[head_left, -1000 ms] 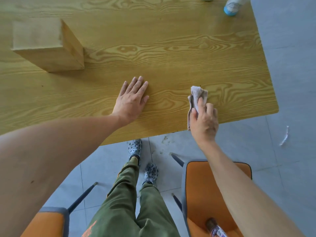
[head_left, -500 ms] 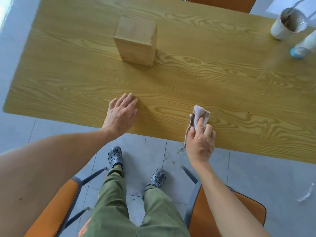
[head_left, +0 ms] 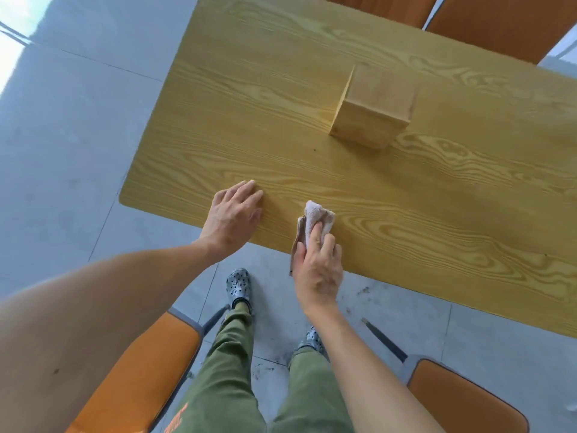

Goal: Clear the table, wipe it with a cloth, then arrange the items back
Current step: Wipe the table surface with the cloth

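Note:
A yellow wood-grain table (head_left: 312, 73) fills the upper part of the head view. My right hand (head_left: 318, 267) presses a crumpled pinkish-white cloth (head_left: 315, 220) onto the table at its near edge, one corner of the cloth hanging over the edge. My left hand (head_left: 232, 215) lies flat on the tabletop just left of the cloth, fingers together, holding nothing. A plain wooden box (head_left: 373, 110) stands on the table farther back and to the right.
Orange chairs stand close by: one at my lower left (head_left: 137, 376), one at my lower right (head_left: 465, 401), two beyond the far edge (head_left: 499, 23). My legs and patterned shoes (head_left: 239, 285) are on the grey tiled floor (head_left: 62, 135) under the table edge.
My view and both hands have shifted left along the near edge toward the table's left corner. The cup and bottle at the right have left the view. The cloth stays under my right hand.

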